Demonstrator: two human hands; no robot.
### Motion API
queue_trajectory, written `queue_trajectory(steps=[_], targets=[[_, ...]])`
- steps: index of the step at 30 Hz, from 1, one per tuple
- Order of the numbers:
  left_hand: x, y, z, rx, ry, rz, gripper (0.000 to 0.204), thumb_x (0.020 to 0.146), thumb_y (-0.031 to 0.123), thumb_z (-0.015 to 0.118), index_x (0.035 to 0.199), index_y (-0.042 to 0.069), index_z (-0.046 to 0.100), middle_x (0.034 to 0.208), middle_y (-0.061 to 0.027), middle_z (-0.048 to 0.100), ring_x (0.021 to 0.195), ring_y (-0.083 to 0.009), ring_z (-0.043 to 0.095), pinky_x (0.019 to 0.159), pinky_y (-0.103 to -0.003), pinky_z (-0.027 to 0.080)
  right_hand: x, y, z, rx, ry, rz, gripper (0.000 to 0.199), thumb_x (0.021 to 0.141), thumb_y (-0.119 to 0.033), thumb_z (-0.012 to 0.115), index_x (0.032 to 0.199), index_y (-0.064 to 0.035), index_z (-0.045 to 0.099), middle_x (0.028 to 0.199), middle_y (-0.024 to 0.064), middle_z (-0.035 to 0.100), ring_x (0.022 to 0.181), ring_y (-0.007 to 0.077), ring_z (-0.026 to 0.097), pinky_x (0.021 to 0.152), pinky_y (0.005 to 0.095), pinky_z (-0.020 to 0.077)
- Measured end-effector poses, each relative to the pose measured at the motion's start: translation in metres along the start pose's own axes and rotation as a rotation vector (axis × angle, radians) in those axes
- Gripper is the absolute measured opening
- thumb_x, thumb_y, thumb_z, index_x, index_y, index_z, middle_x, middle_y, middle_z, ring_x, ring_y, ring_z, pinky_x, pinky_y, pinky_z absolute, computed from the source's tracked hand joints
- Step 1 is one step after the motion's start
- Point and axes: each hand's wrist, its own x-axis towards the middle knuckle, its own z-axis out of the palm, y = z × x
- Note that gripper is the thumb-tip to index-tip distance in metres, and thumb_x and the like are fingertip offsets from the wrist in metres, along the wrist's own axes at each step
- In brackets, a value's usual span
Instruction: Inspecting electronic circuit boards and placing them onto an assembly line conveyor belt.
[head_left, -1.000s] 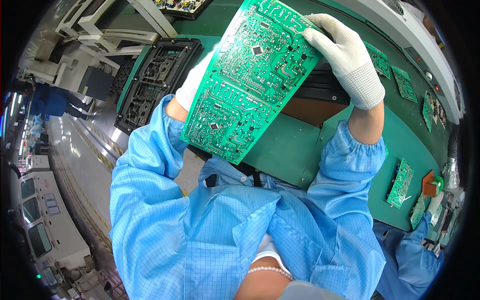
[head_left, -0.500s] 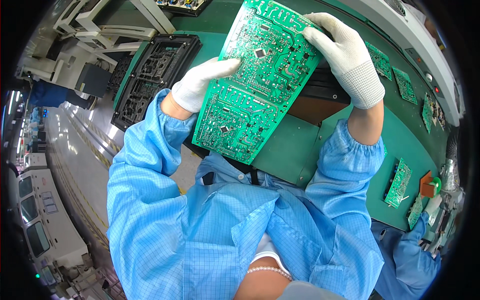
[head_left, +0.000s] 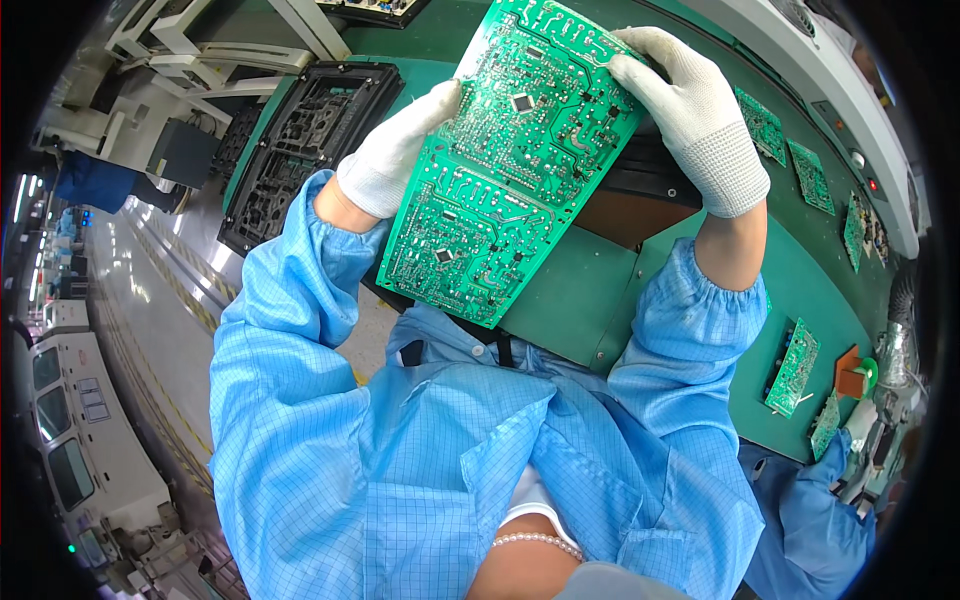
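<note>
Held up in front of me is a large green circuit board (head_left: 470,215), its soldered face toward me. It is made of two joined panels, each with a square black chip. My left hand (head_left: 400,145), in a white knit glove, grips the board's left edge with the thumb near the rim; its other fingers are hidden behind. Gloved in the same way, my right hand (head_left: 690,110) is closed on the upper right edge, fingers over the rim. The board tilts, its lower end close to my chest.
A black fixture tray (head_left: 310,145) lies left on the green bench (head_left: 565,290). Several smaller boards lie right, one nearby (head_left: 797,365) beside an orange-brown block (head_left: 853,375). A white machine housing (head_left: 830,110) borders the far right. A co-worker's blue sleeve (head_left: 815,500) shows lower right.
My left thumb has drawn back from the board's face to its left edge. The board has shifted very slightly; my right hand keeps its hold.
</note>
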Motion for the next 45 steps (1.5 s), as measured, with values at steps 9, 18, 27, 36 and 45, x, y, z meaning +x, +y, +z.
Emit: queue_trajectory(steps=[9,18,27,36,45], targets=[[0.0,0.006,0.016,0.215,0.172,-0.148,0.048,0.097,0.026,0.058,0.136,-0.002,0.052,0.128,-0.0139,0.063,0.11,-0.0225,0.065,0.098,-0.036,0.05,-0.001,0.004,-0.001,0.002,-0.003,0.01,0.038,0.096,-0.025,0.061,0.121,0.0044,0.062,0.105,0.0114,0.069,0.099,0.0157,0.063,0.093,0.0287,0.0479],[-0.002,0.006,0.015,0.135,0.207,-0.179,0.048,0.098,0.025,0.058,0.137,-0.002,0.051,0.13,-0.0147,0.062,0.113,-0.0235,0.064,0.099,-0.037,0.05,-0.002,-0.002,0.0,-0.019,-0.016,0.044,0.039,0.096,-0.026,0.061,0.121,0.0038,0.063,0.104,0.011,0.069,0.099,0.0156,0.064,0.091,0.0288,0.0484],[-0.002,0.007,0.014,0.158,0.203,-0.17,0.049,0.098,0.026,0.059,0.137,-0.002,0.051,0.129,-0.0142,0.063,0.113,-0.023,0.064,0.098,-0.036,0.05,-0.005,-0.023,-0.001,-0.022,0.031,0.042,0.03,0.089,-0.018,0.059,0.106,0.0062,0.065,0.094,0.0215,0.069,0.088,0.0291,0.067,0.08,0.0345,0.0506],[-0.002,0.008,0.012,0.185,0.236,-0.195,0.047,0.098,0.028,0.059,0.135,-0.001,0.054,0.127,-0.0129,0.064,0.11,-0.022,0.065,0.097,-0.036,0.051,-0.005,-0.021,0.001,-0.033,0.06,-0.001,0.029,0.088,-0.018,0.06,0.104,0.0055,0.065,0.092,0.021,0.069,0.086,0.0292,0.067,0.078,0.0346,0.0509],[0.001,0.005,0.013,0.072,0.212,-0.148,0.047,0.1,0.028,0.056,0.137,0.001,0.052,0.129,-0.0127,0.063,0.111,-0.0219,0.065,0.099,-0.036,0.05,-0.001,-0.002,0.001,-0.019,-0.019,0.06,0.037,0.096,-0.025,0.061,0.12,0.0028,0.063,0.103,0.0102,0.069,0.098,0.0151,0.063,0.091,0.0285,0.0484]])
